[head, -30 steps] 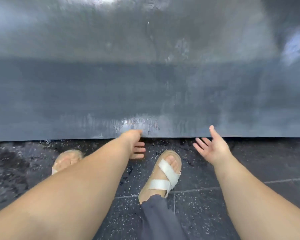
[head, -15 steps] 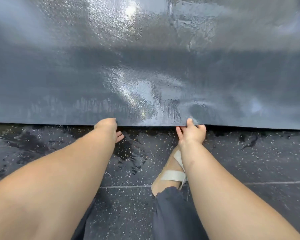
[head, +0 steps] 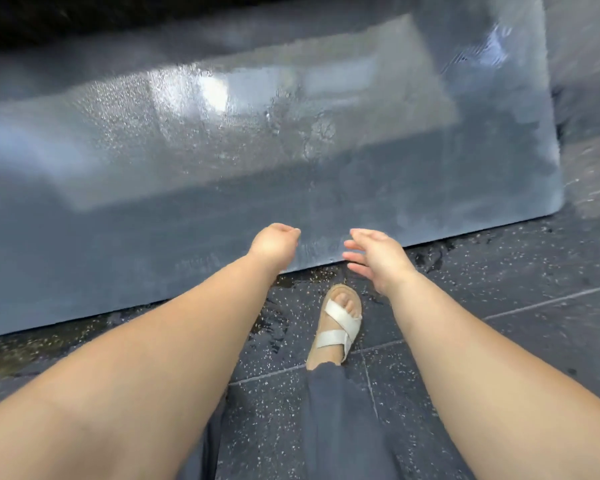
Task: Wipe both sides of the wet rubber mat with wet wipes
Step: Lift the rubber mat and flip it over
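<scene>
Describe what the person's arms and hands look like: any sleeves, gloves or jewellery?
The left hand and the right hand wear no gloves; no ring, watch or bracelet shows on the visible parts. The left arm and the right arm are bare, with no sleeve in view.

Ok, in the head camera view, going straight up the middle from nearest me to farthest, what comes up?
Dark grey trouser leg → foot in a white-strapped tan sandal → left hand and right hand, roughly level → wet grey rubber mat, shiny with reflections.
</scene>
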`<action>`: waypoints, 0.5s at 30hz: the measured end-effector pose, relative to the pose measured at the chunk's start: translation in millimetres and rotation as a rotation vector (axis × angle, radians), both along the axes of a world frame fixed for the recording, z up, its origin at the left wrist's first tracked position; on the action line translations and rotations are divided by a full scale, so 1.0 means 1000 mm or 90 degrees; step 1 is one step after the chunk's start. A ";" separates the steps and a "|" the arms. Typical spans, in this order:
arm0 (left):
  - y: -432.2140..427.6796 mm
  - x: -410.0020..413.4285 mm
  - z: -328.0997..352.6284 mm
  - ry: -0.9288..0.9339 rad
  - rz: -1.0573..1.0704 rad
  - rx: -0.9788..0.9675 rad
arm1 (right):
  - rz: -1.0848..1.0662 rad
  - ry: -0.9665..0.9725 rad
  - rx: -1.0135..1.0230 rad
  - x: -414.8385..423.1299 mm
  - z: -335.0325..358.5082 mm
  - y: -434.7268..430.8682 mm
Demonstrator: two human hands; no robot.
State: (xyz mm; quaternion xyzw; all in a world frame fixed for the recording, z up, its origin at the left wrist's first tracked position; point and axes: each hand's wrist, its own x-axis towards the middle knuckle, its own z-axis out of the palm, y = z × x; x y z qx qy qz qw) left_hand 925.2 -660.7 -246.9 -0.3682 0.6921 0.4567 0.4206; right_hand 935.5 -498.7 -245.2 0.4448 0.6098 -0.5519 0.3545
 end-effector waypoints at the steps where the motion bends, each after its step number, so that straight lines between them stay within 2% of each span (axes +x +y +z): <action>1: 0.009 -0.012 0.030 0.018 -0.010 0.006 | -0.016 0.011 -0.008 -0.006 0.030 0.004; 9: 0.067 -0.073 0.256 0.147 -0.112 0.006 | 0.043 0.129 0.007 -0.040 0.269 0.056; 15: 0.106 -0.087 0.367 0.246 -0.266 0.005 | 0.042 0.190 0.049 -0.039 0.373 0.101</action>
